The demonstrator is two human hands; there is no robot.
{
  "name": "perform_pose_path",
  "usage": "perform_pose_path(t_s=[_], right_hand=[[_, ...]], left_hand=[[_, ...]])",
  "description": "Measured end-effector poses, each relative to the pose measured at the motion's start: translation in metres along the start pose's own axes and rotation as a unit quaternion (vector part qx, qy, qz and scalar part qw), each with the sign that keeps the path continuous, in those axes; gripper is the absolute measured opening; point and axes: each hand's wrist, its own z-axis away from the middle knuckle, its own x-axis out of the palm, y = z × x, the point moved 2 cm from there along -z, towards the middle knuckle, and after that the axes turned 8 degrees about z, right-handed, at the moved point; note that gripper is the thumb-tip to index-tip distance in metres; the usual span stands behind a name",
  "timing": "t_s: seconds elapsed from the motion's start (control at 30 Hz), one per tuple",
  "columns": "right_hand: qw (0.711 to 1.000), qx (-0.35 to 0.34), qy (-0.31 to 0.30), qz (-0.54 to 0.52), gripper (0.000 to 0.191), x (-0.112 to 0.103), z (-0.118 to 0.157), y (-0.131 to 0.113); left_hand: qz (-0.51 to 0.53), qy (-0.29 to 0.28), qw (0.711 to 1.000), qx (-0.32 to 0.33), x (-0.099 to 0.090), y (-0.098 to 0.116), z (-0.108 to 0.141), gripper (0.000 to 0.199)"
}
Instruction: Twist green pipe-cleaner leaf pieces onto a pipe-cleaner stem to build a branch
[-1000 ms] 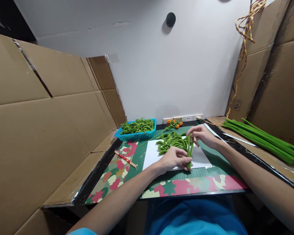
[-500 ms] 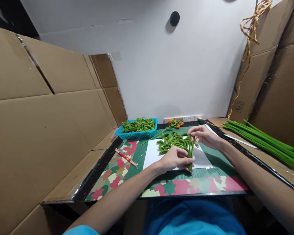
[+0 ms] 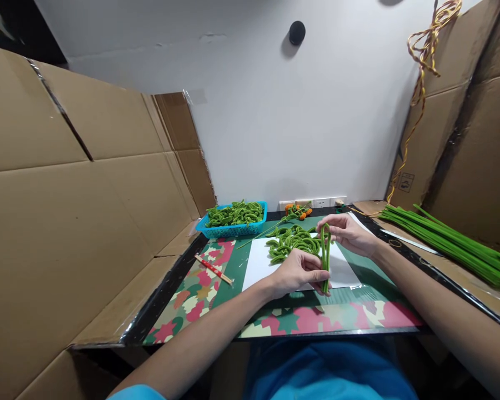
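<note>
A green pipe cleaner (image 3: 325,250), bent into a long narrow loop, stands upright between my hands. My left hand (image 3: 298,272) pinches its lower end, thumb in front. My right hand (image 3: 350,232) has its fingers closed round the rounded top of the loop. Just behind my left hand, a heap of curled green pipe cleaner pieces (image 3: 294,239) lies on a white sheet of paper (image 3: 256,266). My right fingertips are partly covered by the loop.
At the back left, a blue basket (image 3: 233,229) holds more curled green pieces. Orange flowers on a green stem (image 3: 302,212) lie behind the heap. Red-wrapped chopsticks (image 3: 214,269) lie left. Straight green pipe cleaners (image 3: 450,244) are bundled at right. Cardboard walls (image 3: 108,211) flank the table.
The pipe cleaner's upper ends, apart before, now show as a closed rounded loop turned toward me. My right hand has shifted slightly at its top; my left hand keeps its hold below.
</note>
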Motion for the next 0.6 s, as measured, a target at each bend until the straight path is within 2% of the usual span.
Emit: perform_pose_path(t_s=[0.13, 0.3, 0.43, 0.6], right_hand=[[0.999, -0.004, 0.032, -0.007, 0.033, 0.003, -0.004, 0.004], [0.998, -0.012, 0.060, -0.015, 0.037, 0.011, -0.007, 0.006], [0.999, 0.004, 0.054, 0.003, 0.036, 0.014, -0.008, 0.009], [0.998, 0.022, 0.049, 0.020, 0.037, 0.014, -0.008, 0.010]], left_hand=[[0.007, -0.006, 1.000, -0.001, -0.005, -0.005, -0.001, 0.043], [0.006, -0.010, 1.000, -0.003, -0.005, -0.002, 0.001, 0.046], [-0.008, -0.017, 1.000, -0.025, -0.002, 0.000, 0.002, 0.050], [-0.008, -0.026, 0.999, -0.038, -0.002, -0.003, 0.001, 0.045]])
